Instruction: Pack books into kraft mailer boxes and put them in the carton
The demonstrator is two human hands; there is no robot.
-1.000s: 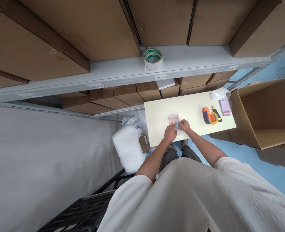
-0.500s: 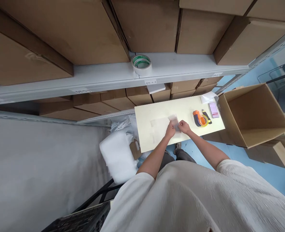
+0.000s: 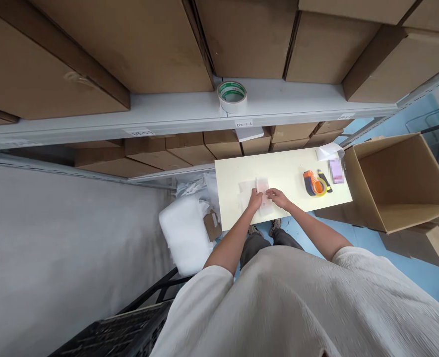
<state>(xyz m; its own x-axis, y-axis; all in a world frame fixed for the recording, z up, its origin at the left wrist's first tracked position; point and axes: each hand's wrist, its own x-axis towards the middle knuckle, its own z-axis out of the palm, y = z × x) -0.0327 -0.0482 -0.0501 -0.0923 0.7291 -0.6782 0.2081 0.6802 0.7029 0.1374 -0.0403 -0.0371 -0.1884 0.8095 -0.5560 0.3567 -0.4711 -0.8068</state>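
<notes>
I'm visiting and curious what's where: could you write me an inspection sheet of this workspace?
Surface: pale table.
Job's things: pinkish packet; translucent sheet left of it.
Clutter: tape dispenser, cutter and blurred purple item, toward the table's right end.
Hands: left hand grips packet; right hand at its right side.
Cables: nothing seen.
Surroundings: shelf with boxes and tape roll; open box right; white bundle left.

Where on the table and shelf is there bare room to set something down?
The table has a bare patch between the right hand and the orange tape dispenser, another at its far left corner. The shelf has a strip right of the tape roll, before the cartons. Crowded: the table's right end, with dispenser, cutter and purple item, and around the packet.
</notes>
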